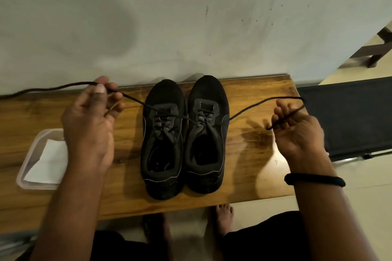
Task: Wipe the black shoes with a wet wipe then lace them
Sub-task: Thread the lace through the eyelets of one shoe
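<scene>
Nearest, two bare feet (224, 216) stand on a pale floor under the near edge of a glossy, grained wooden table (244, 165). A soft black wristband (314, 179) rings the right forearm. At near left on the table sits a translucent, round-cornered plastic container (27, 165) with a flat white wipe (51, 161) inside.

At the table's centre, two black shoes stand side by side and touching, heels near and toes far: left shoe (162, 140) and right shoe (206, 133). Both have matte, fabric-like uppers, grey eyelet panels and a thin pale line above the sole.

A thin, round black lace (250, 108) crosses at the right shoe's upper eyelets and is drawn out taut to both sides. Its left strand passes over the left shoe, which appears already laced, though the dark tones make this uncertain.

The left hand (89, 125), back upward, pinches this strand between thumb and forefinger, with the tail trailing left along the far edge. The right hand (297, 131), raised and tilted outward, has its fingers curled round the right strand, the tip poking out below them.

Beyond lie a black fabric seat (343, 118) at right and a smudged grey wall (191, 17).
</scene>
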